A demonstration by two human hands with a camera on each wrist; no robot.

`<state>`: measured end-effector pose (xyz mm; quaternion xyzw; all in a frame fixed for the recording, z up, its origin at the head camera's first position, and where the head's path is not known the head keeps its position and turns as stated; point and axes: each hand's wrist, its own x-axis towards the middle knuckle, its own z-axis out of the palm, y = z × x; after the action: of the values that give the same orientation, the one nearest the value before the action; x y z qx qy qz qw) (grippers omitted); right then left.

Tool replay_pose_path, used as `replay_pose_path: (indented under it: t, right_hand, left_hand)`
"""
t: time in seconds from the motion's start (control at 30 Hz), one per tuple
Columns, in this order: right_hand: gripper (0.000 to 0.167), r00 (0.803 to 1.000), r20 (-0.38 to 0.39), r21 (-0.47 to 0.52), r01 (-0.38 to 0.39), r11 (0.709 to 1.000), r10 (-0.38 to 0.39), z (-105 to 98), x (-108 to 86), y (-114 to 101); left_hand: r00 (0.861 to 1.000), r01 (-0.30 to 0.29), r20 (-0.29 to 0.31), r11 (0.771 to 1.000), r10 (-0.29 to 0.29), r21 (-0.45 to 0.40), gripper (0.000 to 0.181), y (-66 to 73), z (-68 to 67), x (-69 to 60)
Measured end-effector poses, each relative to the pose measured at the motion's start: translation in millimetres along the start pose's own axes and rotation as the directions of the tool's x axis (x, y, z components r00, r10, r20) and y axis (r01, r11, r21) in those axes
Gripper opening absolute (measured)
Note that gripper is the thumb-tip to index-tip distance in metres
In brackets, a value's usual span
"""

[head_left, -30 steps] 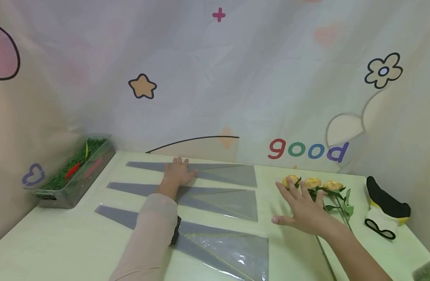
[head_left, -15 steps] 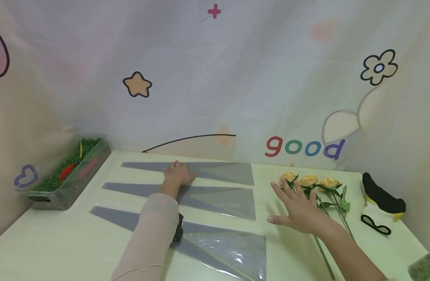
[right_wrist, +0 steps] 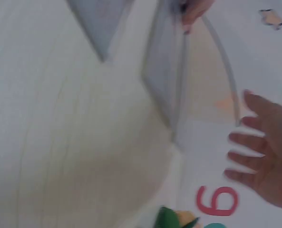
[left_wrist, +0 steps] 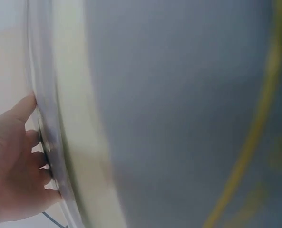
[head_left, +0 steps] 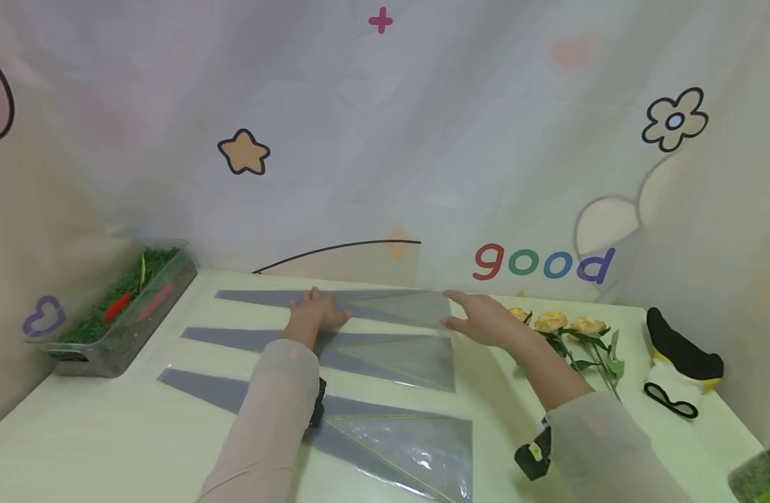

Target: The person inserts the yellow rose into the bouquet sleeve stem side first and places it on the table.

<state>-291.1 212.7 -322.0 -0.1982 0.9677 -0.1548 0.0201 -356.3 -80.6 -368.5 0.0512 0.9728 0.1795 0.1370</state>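
Three tapered grey-and-clear plastic flower sleeves lie flat in rows: the far sleeve [head_left: 404, 304], the middle sleeve [head_left: 416, 360] and the near sleeve [head_left: 410, 447]. Thin yellow lines run along them. My left hand [head_left: 312, 312] rests on the far sleeve around its middle, fingers spread; the left wrist view has its fingers [left_wrist: 24, 109] along a sheet's edge. At that sleeve's wide right end is my right hand [head_left: 485, 318], thumb and index finger apart near its corners. In the blurred right wrist view, its fingers [right_wrist: 247, 141] look fairly straight, with nothing between them.
Three yellow roses [head_left: 551, 321] with green stems lie right of the sleeves, partly behind my right forearm. Beyond them is a black, white and yellow cloth item [head_left: 687, 363]. A clear bin [head_left: 117, 356] of green grass-like filler stands at left. A printed cloth [head_left: 335, 140] hangs behind the table.
My right hand has moved left from over the roses to the far sleeve's right end. My left hand has stayed on that sleeve. The head view has shifted slightly.
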Motion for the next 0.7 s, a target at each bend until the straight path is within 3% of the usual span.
replay_pose_path:
  t: [0.2,0.47,0.7]
  right_hand:
    - [0.042,0.998,-0.066,0.0,0.011,1.0,-0.011,21,38.5,7]
    - [0.039,0.993,-0.09,0.02,-0.08,0.997,0.082,39,64.9,21]
    - [0.043,0.993,-0.034,0.041,-0.113,0.993,0.114,40,79.7,34]
  left_hand:
    - [0.999,0.003,0.034,1.0,-0.003,-0.013,0.071,2.7,-3.4,-2.1]
    - [1.0,-0.02,0.015,1.0,0.02,-0.006,0.071,-1.1,5.1,-0.8]
    - [1.0,-0.015,-0.005,1.0,0.015,-0.013,0.07,-3.1,1.3,0.0]
